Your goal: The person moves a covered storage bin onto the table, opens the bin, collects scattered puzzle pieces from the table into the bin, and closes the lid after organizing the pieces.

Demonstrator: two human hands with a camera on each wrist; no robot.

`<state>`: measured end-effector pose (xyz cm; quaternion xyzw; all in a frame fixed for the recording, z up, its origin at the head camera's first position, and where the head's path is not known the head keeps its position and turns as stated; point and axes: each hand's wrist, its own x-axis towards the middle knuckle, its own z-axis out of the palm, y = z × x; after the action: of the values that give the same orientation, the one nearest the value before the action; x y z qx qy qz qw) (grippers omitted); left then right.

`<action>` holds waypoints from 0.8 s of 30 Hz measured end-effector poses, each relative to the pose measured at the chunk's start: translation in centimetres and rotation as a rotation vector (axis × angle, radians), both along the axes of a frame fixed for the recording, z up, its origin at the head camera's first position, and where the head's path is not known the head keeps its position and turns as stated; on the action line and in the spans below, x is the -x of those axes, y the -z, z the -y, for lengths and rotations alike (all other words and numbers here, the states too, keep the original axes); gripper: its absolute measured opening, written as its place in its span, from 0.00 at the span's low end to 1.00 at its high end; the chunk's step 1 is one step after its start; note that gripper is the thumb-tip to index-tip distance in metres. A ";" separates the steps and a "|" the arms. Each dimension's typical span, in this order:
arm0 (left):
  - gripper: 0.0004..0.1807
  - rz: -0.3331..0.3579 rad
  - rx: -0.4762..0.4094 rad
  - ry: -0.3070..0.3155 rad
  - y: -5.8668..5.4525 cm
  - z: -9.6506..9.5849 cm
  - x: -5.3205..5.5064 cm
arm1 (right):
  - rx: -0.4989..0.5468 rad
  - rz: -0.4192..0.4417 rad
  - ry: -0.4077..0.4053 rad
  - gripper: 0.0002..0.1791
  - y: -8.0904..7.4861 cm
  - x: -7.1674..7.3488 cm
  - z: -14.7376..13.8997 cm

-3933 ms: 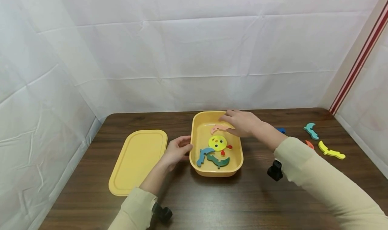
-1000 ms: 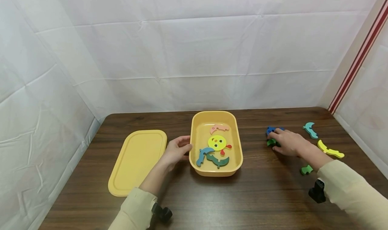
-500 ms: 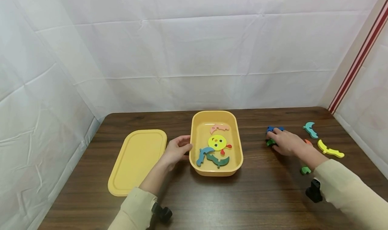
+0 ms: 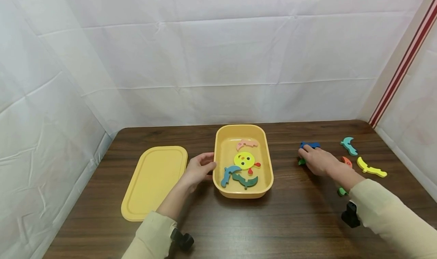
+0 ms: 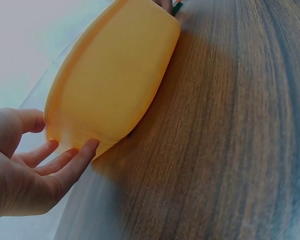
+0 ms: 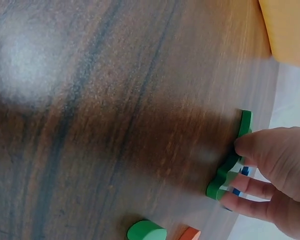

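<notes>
A yellow plastic box stands mid-table. Fingertips of my left hand rest against its left outer wall, as the left wrist view shows. Inside lie a yellow smiling-face disc with red feet, a pink toy piece, a blue curved piece and a dark green curved piece. To the right of the box, my right hand pinches a green wavy toy piece between thumb and fingers, low over the table. A blue toy piece sits just behind those fingers, partly hidden.
A yellow lid lies flat on the left. On the right lie a teal piece, a yellow curved piece, an orange-red piece and another green piece, the last two partly covered by my right arm. White cloth borders the table.
My right hand has left the box, where it was over the pink piece, and gone right to the green wavy piece. Lately it shifts slightly left. The left hand stays at the box.
</notes>
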<state>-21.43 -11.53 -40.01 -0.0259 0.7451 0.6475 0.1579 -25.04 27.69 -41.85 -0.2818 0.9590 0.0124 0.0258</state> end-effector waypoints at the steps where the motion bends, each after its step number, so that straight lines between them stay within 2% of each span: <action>1: 0.25 0.000 0.004 0.002 -0.3 -0.1 -0.2 | -0.003 0.001 -0.001 0.08 0.0 0.0 0.0; 4: 0.25 -0.004 0.008 0.005 -1.2 -0.2 -0.7 | -0.011 0.001 -0.002 0.09 0.0 0.0 0.1; 7: 0.25 -0.006 0.004 0.008 -1.5 -0.2 -0.9 | -0.019 0.004 -0.006 0.10 0.0 0.0 0.3; 16: 0.25 -0.001 0.004 0.006 -1.4 -0.2 -0.8 | -0.024 0.039 0.002 0.09 -0.1 0.2 0.4; 24: 0.25 -0.003 -0.001 0.005 -1.5 -0.2 -0.9 | -0.006 0.033 0.006 0.08 -0.4 0.8 0.2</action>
<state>-20.55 -11.30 -38.55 -0.0230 0.7451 0.6475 0.1584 -25.79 27.45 -41.44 -0.2792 0.9592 0.0104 0.0427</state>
